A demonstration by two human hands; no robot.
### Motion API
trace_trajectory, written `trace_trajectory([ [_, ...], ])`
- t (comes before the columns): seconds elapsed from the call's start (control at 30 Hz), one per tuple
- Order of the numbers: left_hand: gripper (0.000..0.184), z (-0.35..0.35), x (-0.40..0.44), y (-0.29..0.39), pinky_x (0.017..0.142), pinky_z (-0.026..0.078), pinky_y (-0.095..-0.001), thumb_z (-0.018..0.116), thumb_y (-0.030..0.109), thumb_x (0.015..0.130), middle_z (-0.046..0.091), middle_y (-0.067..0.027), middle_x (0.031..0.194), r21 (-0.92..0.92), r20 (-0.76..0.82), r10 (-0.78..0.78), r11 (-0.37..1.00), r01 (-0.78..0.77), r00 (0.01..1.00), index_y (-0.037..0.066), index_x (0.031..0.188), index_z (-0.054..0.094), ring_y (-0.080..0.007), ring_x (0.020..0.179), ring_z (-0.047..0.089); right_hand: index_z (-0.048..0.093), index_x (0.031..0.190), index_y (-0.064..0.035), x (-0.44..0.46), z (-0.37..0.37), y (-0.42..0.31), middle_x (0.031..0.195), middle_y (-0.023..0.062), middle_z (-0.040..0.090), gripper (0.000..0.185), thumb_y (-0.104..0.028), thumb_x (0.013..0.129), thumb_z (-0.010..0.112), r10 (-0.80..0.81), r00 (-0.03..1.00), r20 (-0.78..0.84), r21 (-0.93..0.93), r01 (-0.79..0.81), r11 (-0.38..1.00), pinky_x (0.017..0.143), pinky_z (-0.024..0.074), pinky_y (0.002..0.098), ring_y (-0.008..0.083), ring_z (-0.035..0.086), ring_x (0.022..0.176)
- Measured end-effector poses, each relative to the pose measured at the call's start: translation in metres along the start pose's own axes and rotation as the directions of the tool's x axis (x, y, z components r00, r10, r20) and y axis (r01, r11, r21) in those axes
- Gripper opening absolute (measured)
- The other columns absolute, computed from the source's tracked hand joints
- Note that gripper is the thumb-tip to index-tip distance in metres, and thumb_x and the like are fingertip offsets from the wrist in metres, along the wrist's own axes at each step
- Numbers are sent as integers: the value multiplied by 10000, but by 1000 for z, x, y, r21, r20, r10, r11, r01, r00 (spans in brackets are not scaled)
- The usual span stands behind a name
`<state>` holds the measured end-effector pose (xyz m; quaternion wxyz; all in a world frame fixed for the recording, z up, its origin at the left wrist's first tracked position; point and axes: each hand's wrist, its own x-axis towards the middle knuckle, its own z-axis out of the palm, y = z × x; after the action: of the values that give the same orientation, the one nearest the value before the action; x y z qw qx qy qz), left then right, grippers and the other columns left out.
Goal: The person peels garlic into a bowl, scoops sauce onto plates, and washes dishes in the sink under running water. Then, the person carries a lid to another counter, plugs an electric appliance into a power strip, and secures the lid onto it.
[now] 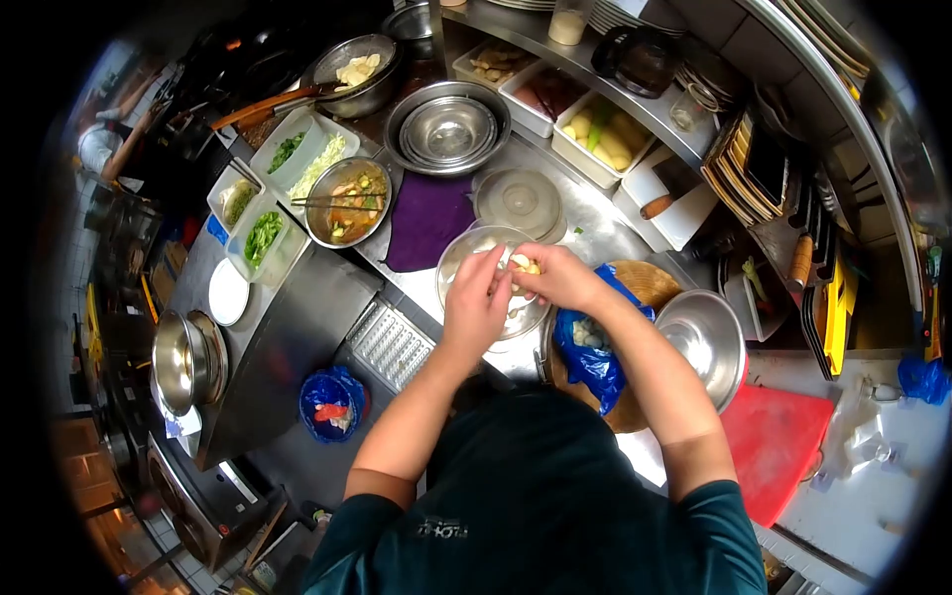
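Over a round metal bowl [458, 260], my left hand [476, 302] and my right hand [557, 278] meet at the fingertips. Small pale yellow, clove-like pieces [524, 265] show at the fingers of my right hand. My left hand is closed in a pinch against them; what exactly it grips is too small to make out. A few pale bits lie in the bowl, which the hands partly cover. Below my right forearm, an open blue plastic bag [593, 362] with pale round pieces inside rests on a round wooden board [650, 283].
Clear lids [518, 201], a purple cloth [428, 223] and nested metal bowls [446, 124] lie beyond. A bowl of soupy food [347, 203] stands left; a steel bowl [699, 337] and red cutting board [783, 446] are right. A blue-lined bin [332, 402] sits lower left.
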<state>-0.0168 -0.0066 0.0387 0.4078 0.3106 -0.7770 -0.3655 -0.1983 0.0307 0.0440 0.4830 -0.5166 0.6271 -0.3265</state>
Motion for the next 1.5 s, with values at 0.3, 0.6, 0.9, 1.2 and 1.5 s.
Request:
trace_trajectory([
  [0.3,149,-5,17,-31,685,539,-331,698,-4,876,685,-140,907,67,108,37,997,-44,994,-26,1022,718,-247,766,683,658,1181,-62,14,4,21,938,122,716,297,-83,890,712,-264,964,-14,-374,240,896,705,562,316,169,701,810],
  [0.6,122,-7,5,-47,652,539,-280,695,4,907,678,-110,835,-119,-40,-270,957,264,962,-48,1016,713,-164,700,682,458,1499,-67,13,-5,29,1078,168,715,669,74,870,639,-98,995,36,-227,104,968,848,577,312,196,721,914],
  [0.9,158,-13,0,-44,654,537,-234,656,5,960,695,-66,872,-367,9,-457,826,428,890,-73,1094,687,-102,701,654,461,1491,-46,5,-18,1,953,142,730,586,85,922,510,102,994,51,-1,-102,995,747,575,293,152,706,841],
  [1.2,198,-3,-10,-7,719,552,-240,637,2,977,714,-78,898,-491,225,-477,698,522,850,-64,1161,671,-123,772,672,697,1232,-47,-28,-3,-14,885,134,718,338,-83,897,717,-435,891,-133,-176,411,895,753,558,330,233,710,838],
  [1.5,169,7,-25,30,717,584,-266,651,-38,924,710,-103,906,-277,142,-262,915,293,955,-59,1083,704,-145,785,709,709,1170,37,-76,19,-23,920,92,722,229,-25,952,686,-151,949,-276,184,207,961,723,574,262,106,687,826],
])
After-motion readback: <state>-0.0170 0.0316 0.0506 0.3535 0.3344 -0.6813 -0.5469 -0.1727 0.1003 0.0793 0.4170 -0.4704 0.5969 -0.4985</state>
